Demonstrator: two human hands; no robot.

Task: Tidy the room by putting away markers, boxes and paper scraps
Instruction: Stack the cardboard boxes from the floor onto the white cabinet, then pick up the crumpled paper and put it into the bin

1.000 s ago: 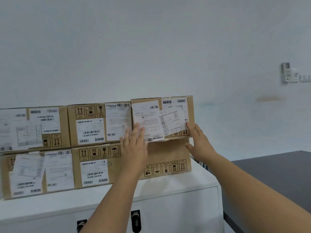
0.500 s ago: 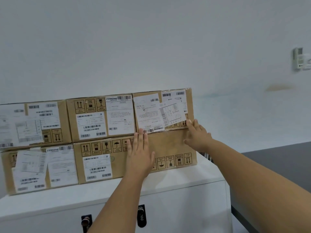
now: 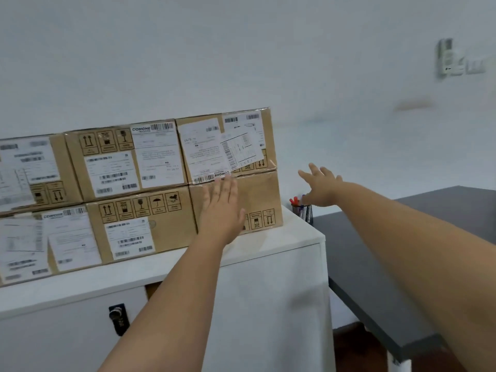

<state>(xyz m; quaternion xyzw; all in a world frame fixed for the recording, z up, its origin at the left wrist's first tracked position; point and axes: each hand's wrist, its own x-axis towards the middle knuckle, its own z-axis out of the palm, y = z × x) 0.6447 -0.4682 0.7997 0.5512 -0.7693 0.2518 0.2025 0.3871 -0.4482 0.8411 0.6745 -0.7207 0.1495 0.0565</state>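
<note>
— Against the front of the lower right box (image 3: 255, 194), what is the left hand (image 3: 220, 208) doing?
— It lies flat there, fingers straight and together, fingertips up at the seam under the upper right box (image 3: 225, 146). No grip; it holds nothing.

— And the right hand (image 3: 320, 187)?
— It is in the air off the stack's right end, fingers spread and loose, holding nothing, clear of the cardboard. Just below it a dark cup of markers (image 3: 302, 209) stands upright, with red caps up.

— How do the boxes lie?
— They are brown cartons in two tiers on the white cabinet (image 3: 268, 277), against the wall, long axes running left to right, printed fronts facing the camera. The upper right one carries white shipping labels, one peeling at a tilt; its "COMONE" strip reads upside down and its arrows point down. The neighbouring upper middle box (image 3: 126, 157) has arrows pointing up.

— Anything else?
— A dark worktop (image 3: 402, 277) stands to the cabinet's right, and a lock (image 3: 118, 318) is on the cabinet front.
</note>
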